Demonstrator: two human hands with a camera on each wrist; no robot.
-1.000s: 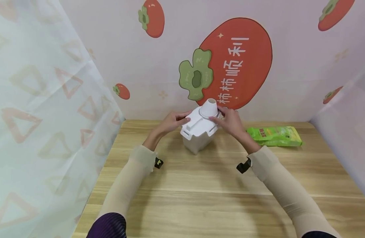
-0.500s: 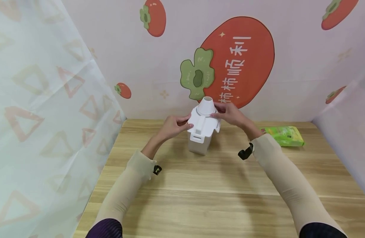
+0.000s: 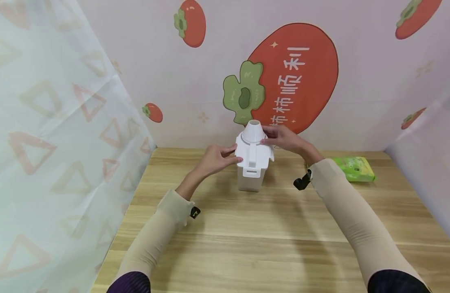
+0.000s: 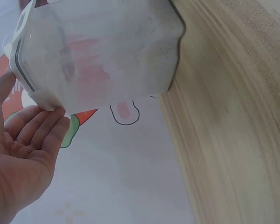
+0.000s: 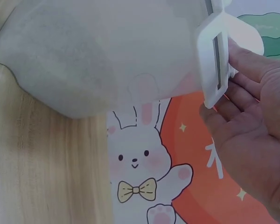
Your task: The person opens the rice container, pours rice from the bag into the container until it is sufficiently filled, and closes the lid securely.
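Note:
A translucent storage container [image 3: 249, 182] stands upright on the wooden table, near the back wall. Its white lid [image 3: 260, 155] has a cone-shaped spout [image 3: 253, 132] and clip flaps along the edges. At the lid's left edge my left hand [image 3: 214, 160] holds on, thumb on top and fingertips at the side clip [image 4: 46, 99]. My right hand [image 3: 283, 138] grips the lid's back right, beside the spout. In the right wrist view a slotted flap [image 5: 214, 65] angles outward from the container's wall, with fingers just behind it. The far side of the lid is hidden in the head view.
A green and yellow packet [image 3: 354, 169] lies on the table [image 3: 225, 244] to the right, partly behind the right forearm. Printed cloth walls [image 3: 188, 89] with persimmon pictures rise at the back and sides.
Between my hands the container has turned, so that a front flap now faces me instead of a corner. Both hands have shifted slightly with it, still on the lid.

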